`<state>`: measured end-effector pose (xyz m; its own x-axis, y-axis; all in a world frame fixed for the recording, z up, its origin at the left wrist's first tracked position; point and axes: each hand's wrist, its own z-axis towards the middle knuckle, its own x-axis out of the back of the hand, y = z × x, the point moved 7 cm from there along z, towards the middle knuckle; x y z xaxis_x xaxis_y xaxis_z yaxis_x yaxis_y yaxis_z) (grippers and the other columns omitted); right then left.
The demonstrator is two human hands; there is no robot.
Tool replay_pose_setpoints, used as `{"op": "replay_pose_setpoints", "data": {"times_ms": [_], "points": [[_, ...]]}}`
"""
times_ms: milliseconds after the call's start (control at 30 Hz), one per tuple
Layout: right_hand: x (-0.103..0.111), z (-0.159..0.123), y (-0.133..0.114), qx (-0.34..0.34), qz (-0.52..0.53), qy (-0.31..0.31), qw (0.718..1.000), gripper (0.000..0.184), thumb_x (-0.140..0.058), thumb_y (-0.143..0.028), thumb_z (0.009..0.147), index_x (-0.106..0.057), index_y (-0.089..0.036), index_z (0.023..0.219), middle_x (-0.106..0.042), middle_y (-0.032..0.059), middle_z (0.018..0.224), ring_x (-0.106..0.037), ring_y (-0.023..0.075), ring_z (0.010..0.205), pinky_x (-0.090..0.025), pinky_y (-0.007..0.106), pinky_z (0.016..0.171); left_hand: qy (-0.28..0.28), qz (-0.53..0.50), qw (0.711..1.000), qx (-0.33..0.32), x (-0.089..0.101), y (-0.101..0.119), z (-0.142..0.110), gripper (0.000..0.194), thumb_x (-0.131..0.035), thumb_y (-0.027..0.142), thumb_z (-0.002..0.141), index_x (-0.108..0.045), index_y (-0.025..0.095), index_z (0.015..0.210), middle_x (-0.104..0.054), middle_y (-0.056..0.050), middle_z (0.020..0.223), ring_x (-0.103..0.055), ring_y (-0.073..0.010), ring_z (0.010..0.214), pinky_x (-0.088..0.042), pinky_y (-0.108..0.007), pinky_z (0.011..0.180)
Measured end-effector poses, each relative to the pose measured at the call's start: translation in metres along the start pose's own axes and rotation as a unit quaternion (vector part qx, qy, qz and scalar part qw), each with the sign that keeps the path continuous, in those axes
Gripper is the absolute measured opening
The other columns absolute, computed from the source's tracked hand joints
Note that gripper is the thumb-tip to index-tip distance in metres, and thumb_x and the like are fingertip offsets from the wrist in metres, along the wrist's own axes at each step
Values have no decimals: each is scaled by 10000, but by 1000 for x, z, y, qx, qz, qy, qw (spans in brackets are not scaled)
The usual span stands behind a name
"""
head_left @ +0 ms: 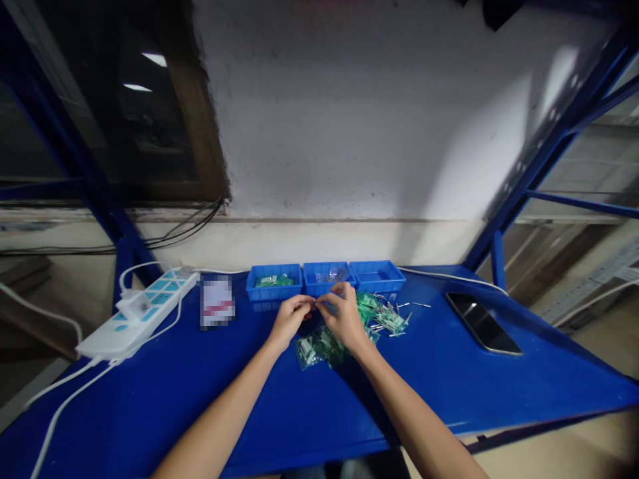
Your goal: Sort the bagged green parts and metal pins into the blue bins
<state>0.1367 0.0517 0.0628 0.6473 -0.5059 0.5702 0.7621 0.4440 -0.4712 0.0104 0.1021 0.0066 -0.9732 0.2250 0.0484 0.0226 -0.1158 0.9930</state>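
My left hand (pixel 291 319) and my right hand (pixel 343 315) meet at the fingertips, just in front of the middle bin. Both are pinched closed. Whatever lies between the fingertips is too small to make out. Below and between them are small clear bags (pixel 308 350) with pale green pieces, partly hidden by my right hand. Beside my right hand spreads a loose pile of pale green and silvery pin-like parts (pixel 389 319), with green plastic bags (pixel 367 305) at its left.
Three blue bins line the back: the left bin (pixel 274 293) holds green-white bagged parts, the middle bin (pixel 319 287) small brownish pieces, then the right bin (pixel 379 286). A white power strip (pixel 137 316) with cables lies left, a phone (pixel 483 322) right. Blue frame posts flank the table.
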Motion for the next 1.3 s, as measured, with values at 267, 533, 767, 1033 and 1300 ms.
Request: {"op": "replay_pose_setpoints", "data": {"times_ms": [267, 533, 767, 1033, 1300], "points": [[17, 5, 2, 10, -35, 43, 998, 219, -489, -287, 866, -693, -209, 863, -512, 45, 708, -482, 184, 703, -412, 297, 680, -23, 40, 997, -59, -5, 7, -7, 177, -578, 321, 756, -598, 147, 783, -585, 3, 667, -536, -122, 644, -409, -215, 612], [4, 0, -10, -42, 145, -39, 988, 153, -484, -267, 839, -619, -196, 830, -675, 27, 777, -622, 163, 705, -453, 237, 651, 20, -86, 996, -8, 5, 2, -8, 379, -498, 481, 824, -635, 144, 933, -609, -7, 681, -498, -96, 570, -370, -197, 532], [-9, -6, -17, -32, 156, -81, 984, 145, -493, -255, 833, -626, -212, 873, -699, 37, 828, -656, 175, 738, -491, 260, 691, 2, -139, 990, 27, 9, -12, -3, 383, -662, 312, 694, -634, 157, 1043, -647, -41, 847, -557, -124, 702, -405, -209, 621], [-21, -12, 6, -122, 194, -57, 972, 371, -452, -222, 857, -445, -213, 1228, -688, 56, 944, -660, 179, 839, -513, 274, 726, 36, -130, 991, 12, 19, -13, -2, 157, -711, 252, 657, -624, 161, 751, -564, -5, 777, -518, -109, 716, -410, -204, 666], [-27, -11, 16, -247, 253, -110, 929, 306, -418, -389, 884, -629, -174, 932, -637, 61, 780, -608, 170, 681, -476, 259, 585, 102, -105, 988, -57, 30, -15, -4, 55, -621, 227, 715, -620, 173, 701, -553, -11, 785, -507, -133, 726, -402, -222, 646]]}}
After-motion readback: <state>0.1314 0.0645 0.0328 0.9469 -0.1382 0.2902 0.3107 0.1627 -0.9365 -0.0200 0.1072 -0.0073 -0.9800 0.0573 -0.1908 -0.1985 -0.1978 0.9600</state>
